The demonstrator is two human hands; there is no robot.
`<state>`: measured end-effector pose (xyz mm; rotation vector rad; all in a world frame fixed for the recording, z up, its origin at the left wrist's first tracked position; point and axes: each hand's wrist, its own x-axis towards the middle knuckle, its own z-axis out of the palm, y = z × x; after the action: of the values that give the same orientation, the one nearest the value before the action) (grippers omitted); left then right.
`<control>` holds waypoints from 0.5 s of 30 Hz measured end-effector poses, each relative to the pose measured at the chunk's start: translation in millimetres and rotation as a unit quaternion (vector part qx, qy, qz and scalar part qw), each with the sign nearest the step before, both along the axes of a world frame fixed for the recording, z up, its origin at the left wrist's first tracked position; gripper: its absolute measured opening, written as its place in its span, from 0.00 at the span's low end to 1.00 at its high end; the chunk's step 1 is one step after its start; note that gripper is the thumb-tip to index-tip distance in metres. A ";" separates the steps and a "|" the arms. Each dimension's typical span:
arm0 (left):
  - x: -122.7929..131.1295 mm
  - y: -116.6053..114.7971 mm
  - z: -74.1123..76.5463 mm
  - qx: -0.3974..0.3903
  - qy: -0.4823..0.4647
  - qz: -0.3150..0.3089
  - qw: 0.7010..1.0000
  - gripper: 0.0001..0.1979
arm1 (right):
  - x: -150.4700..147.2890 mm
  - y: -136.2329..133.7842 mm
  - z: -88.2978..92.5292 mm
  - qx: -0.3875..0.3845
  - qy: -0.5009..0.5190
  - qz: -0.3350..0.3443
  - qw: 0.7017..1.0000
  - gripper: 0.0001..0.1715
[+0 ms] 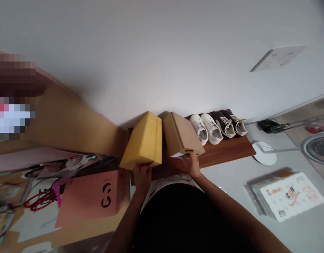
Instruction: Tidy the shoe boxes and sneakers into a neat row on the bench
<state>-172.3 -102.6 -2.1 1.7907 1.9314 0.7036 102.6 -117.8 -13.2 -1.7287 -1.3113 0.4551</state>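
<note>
A yellow shoe box [145, 140] and a brown cardboard shoe box [179, 134] stand side by side on a low wooden shelf [225, 150] against the white wall. My left hand [141, 175] grips the near end of the yellow box. Fingers of my right hand [190, 164] are closed on the near end of the brown box. Beside the brown box on the shelf stand a pair of white sneakers [206, 128] and a pair of dark sneakers [231, 123] with pale laces.
A pink box [93, 196] and large cardboard pieces [69, 119] lie to the left with clutter. On the grey floor to the right are a pack of tissues [289, 195], a fan [318, 147] and a white round base [264, 153]. A wall socket [279, 58] sits above.
</note>
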 end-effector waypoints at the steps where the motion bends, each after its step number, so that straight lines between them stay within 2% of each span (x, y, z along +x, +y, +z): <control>1: 0.9 -0.1 -6.7 -0.014 0.063 -0.068 0.996 0.08 | -3.1 0.6 -1.3 -0.024 -0.058 0.056 0.996 0.13; 2: 3.0 0.8 -14.0 -0.026 0.123 -0.126 0.984 0.09 | -6.2 2.8 -3.0 -0.056 -0.111 0.104 0.987 0.10; 4: 9.2 4.5 -28.4 -0.047 0.210 -0.204 0.955 0.15 | -10.7 11.1 -6.1 -0.132 -0.196 0.175 0.956 0.15; 6: 15.6 8.5 -39.6 -0.074 0.250 -0.239 0.935 0.19 | -10.7 23.1 -7.6 -0.200 -0.252 0.214 0.922 0.17; 8: 21.0 10.0 -44.6 -0.100 0.265 -0.238 0.929 0.21 | -7.3 36.5 -6.6 -0.245 -0.274 0.233 0.900 0.16; 10: 25.2 7.6 -42.4 -0.124 0.266 -0.225 0.929 0.23 | -3.4 46.5 -3.6 -0.267 -0.267 0.242 0.894 0.18; 12: 28.6 1.3 -33.8 -0.145 0.268 -0.205 0.930 0.25 | -0.4 47.9 1.0 -0.276 -0.243 0.245 0.897 0.23; 15: 33.7 -10.7 -13.7 -0.187 0.269 -0.168 0.930 0.29 | 11.0 30.0 10.8 -0.271 -0.187 0.255 0.909 0.31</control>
<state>-138.6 -113.3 -15.8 2.1148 1.8178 -0.2899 113.6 -87.8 -2.4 -1.9698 -2.0852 0.8842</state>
